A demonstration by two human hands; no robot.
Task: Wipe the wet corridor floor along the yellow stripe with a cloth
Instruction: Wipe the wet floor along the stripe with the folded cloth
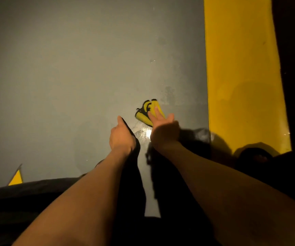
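Both forearms reach forward from the crouched person. Right hand [163, 129] has straight fingers resting on the bunched yellow cloth [148, 110]; left hand [121, 134] hovers loose, holding nothing. Cloth lies left of the yellow stripe [241, 68]. Risk: bunched cloth smears the glistening puddle [144, 133]; palms may slip.

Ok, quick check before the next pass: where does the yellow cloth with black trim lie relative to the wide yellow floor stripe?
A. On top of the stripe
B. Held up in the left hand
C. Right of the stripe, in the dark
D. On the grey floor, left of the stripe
D: the yellow cloth with black trim lies bunched on the grey floor, apart from the wide yellow floor stripe to its right, with the right hand reaching over it.
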